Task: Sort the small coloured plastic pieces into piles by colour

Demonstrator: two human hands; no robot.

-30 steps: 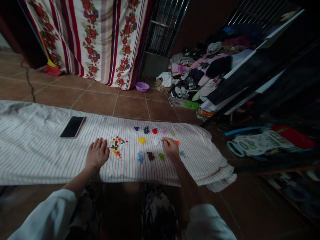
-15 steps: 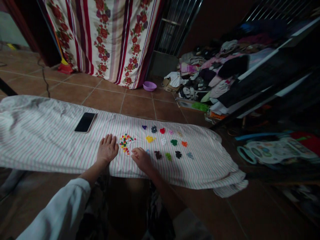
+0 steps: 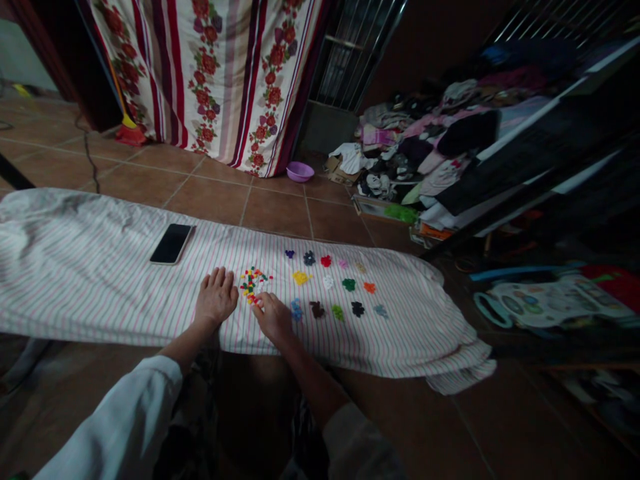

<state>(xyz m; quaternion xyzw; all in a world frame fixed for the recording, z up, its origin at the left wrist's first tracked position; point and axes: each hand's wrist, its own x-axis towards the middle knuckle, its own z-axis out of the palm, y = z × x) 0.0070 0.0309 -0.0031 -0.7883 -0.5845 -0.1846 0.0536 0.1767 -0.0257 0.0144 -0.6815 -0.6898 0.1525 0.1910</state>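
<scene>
A loose pile of small mixed-colour pieces point(image 3: 249, 285), red, yellow, green, orange and white, lies on the striped cloth point(image 3: 125, 280). Just left of it, my left hand point(image 3: 216, 297) rests flat on the cloth, fingers stretched out. My right hand point(image 3: 275, 320) is at the pile's lower right edge, thumb and forefinger pinched together; whatever is between them is too small to make out. To the right, small single-colour heaps lie in rows, among them a yellow heap point(image 3: 300, 277), a blue heap point(image 3: 297, 309), a brown heap point(image 3: 317, 309) and a dark green heap point(image 3: 349, 285).
A black-screened phone point(image 3: 171, 244) lies on the cloth at left. Beyond, on the tiled floor, stand a purple basin point(image 3: 300, 172) and a red broom point(image 3: 131, 135) beside a flowered curtain point(image 3: 205, 73). Clothes point(image 3: 425, 133) are heaped at back right.
My right hand has moved slightly left, closer to the mixed pile, uncovering the blue heap. My left hand stays where it was.
</scene>
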